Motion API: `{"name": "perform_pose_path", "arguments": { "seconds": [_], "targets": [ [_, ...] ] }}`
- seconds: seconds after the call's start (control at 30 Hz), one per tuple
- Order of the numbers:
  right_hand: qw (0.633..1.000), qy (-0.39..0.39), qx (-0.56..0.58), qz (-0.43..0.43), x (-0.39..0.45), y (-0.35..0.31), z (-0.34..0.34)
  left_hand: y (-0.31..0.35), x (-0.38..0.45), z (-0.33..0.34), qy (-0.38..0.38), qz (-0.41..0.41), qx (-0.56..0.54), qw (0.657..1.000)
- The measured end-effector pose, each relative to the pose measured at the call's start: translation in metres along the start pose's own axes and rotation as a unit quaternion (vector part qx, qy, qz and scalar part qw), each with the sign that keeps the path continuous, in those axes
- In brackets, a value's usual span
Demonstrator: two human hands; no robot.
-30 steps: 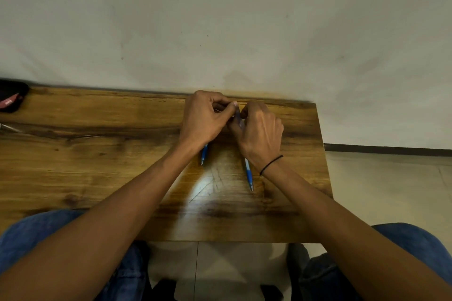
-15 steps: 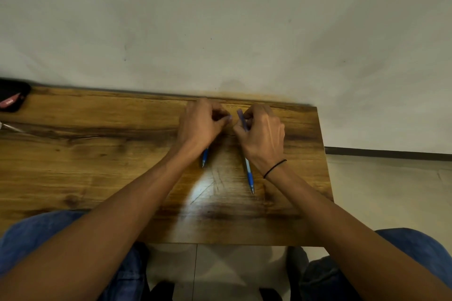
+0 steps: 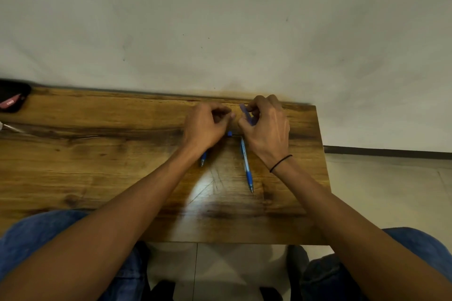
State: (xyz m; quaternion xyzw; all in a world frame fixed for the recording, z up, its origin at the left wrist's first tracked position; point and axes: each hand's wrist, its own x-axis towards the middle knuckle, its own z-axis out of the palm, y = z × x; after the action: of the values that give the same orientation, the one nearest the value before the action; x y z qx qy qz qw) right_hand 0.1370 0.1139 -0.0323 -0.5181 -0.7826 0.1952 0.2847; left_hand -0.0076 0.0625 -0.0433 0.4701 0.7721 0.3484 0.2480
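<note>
My right hand (image 3: 266, 129) pinches a blue pen (image 3: 245, 115) near the far edge of the wooden table (image 3: 110, 154), with the pen's upper end sticking up between the fingers. My left hand (image 3: 205, 129) hovers just to its left with fingers curled and thumb against the index finger; whether it pinches anything is hidden. A second blue pen (image 3: 246, 166) lies flat on the table beside my right wrist, tip towards me. A third blue pen (image 3: 203, 159) lies under my left hand, showing only its tip and a blue end.
A black case with a red label (image 3: 11, 101) sits at the table's far left corner, with a thin metal object (image 3: 9, 127) just below it. A plain wall stands right behind the table. Tiled floor lies to the right, and my knees are at the front edge.
My hands were joined on one pen a second ago. They have drawn apart, the right hand shifting right and keeping the blue pen.
</note>
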Motion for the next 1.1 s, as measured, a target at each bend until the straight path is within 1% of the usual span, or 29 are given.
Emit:
{"name": "perform_pose_path", "arguments": {
  "seconds": [0.03, 0.07, 0.1, 0.13, 0.17, 0.2, 0.23, 0.27, 0.3, 0.33, 0.5, 0.67, 0.83, 1.0, 1.1],
  "targets": [
    [1.000, 0.000, 0.001, -0.003, 0.000, -0.001, 0.000, 0.001, 0.003, 0.000, 0.013, -0.031, -0.072, 0.997],
    [1.000, -0.001, 0.002, -0.006, 0.001, -0.002, -0.001, 0.003, 0.005, -0.002, 0.019, -0.074, -0.170, 0.983],
    [1.000, -0.003, 0.003, -0.010, 0.002, -0.003, -0.002, 0.004, 0.007, -0.003, 0.013, -0.120, -0.290, 0.949],
    [1.000, -0.006, 0.007, -0.018, 0.002, -0.004, -0.002, 0.006, 0.007, -0.006, -0.006, -0.158, -0.415, 0.896],
    [0.999, -0.009, 0.015, -0.030, 0.003, -0.006, -0.003, 0.008, 0.006, -0.009, -0.028, -0.185, -0.523, 0.832],
    [0.999, -0.010, 0.027, -0.046, 0.004, -0.007, -0.004, 0.009, 0.005, -0.011, -0.048, -0.196, -0.604, 0.771],
    [0.997, -0.014, 0.036, -0.063, 0.005, -0.009, -0.005, 0.009, 0.004, -0.013, -0.058, -0.198, -0.659, 0.723],
    [0.996, -0.020, 0.039, -0.083, 0.005, -0.011, -0.006, 0.009, 0.003, -0.015, -0.061, -0.193, -0.697, 0.688],
    [0.994, -0.030, 0.033, -0.103, 0.005, -0.012, -0.007, 0.010, 0.003, -0.017, -0.063, -0.187, -0.722, 0.663],
    [0.991, -0.041, 0.021, -0.125, 0.005, -0.014, -0.007, 0.011, 0.002, -0.018, -0.066, -0.182, -0.738, 0.646],
    [0.975, -0.067, -0.017, -0.212, 0.007, -0.020, -0.015, 0.020, -0.002, -0.025, -0.093, -0.155, -0.776, 0.605],
    [0.961, -0.050, -0.035, -0.268, 0.012, -0.022, -0.022, 0.023, -0.002, -0.028, -0.122, -0.123, -0.793, 0.584],
    [0.956, -0.058, -0.058, -0.280, 0.014, -0.023, -0.026, 0.025, -0.001, -0.024, -0.126, -0.125, -0.790, 0.587],
    [0.947, -0.066, -0.079, -0.303, 0.014, -0.020, -0.024, 0.023, -0.001, -0.021, -0.122, -0.141, -0.768, 0.613],
    [0.950, -0.060, -0.079, -0.296, 0.013, -0.022, -0.023, 0.022, 0.000, -0.020, -0.124, -0.136, -0.773, 0.607]
  ]
}}
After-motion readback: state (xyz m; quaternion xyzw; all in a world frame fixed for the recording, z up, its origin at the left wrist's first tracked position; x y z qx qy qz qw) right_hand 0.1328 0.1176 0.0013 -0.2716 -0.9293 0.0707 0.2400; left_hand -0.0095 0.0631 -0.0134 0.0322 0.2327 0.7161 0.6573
